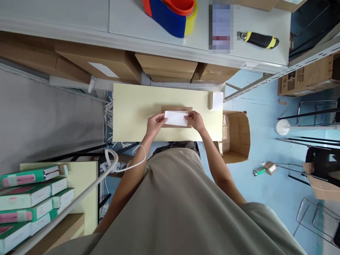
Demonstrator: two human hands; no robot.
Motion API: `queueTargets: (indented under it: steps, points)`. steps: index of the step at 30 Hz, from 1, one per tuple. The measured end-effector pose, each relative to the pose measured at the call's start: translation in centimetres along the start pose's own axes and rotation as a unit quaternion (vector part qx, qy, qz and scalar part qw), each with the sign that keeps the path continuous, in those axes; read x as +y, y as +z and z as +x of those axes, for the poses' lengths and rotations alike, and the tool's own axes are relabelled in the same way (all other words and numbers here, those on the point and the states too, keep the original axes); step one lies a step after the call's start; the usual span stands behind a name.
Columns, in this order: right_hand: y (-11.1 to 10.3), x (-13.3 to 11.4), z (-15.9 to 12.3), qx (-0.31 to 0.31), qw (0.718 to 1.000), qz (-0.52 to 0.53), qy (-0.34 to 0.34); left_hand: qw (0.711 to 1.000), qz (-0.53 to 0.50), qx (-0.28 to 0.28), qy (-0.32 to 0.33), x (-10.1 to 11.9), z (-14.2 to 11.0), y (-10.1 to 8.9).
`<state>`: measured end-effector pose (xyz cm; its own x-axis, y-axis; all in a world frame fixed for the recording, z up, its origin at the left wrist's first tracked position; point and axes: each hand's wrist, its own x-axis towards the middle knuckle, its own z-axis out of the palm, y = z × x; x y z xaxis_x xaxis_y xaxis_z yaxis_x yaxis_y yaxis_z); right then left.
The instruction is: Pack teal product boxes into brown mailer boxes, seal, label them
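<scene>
The white packet [175, 118] is in hand over there, with the fingers of the left hand [155, 124] and the right hand [196, 121] pinching its 2 short ends. It overlaps a brown carton [175, 108] midway between the surface's [135, 117] left and right edges; resting or held above, I can't tell. I'd say picking up is done, release isn't. Another white box [217, 101] sits untouched near the far right corner.

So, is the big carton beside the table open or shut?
Open: the carton shows its inner walls, with small boxes inside.
</scene>
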<state>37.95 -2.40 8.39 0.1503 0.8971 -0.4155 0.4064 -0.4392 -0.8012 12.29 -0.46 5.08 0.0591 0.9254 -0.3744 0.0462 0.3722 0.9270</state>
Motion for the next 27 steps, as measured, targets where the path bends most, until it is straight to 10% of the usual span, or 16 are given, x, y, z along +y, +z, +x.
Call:
queueTargets:
  steps: [27]
  points:
    - [2.8,1.1,2.7,0.042,0.979,-0.189,0.065,0.988,0.122,0.075,0.051,-3.1,0.8,2.8]
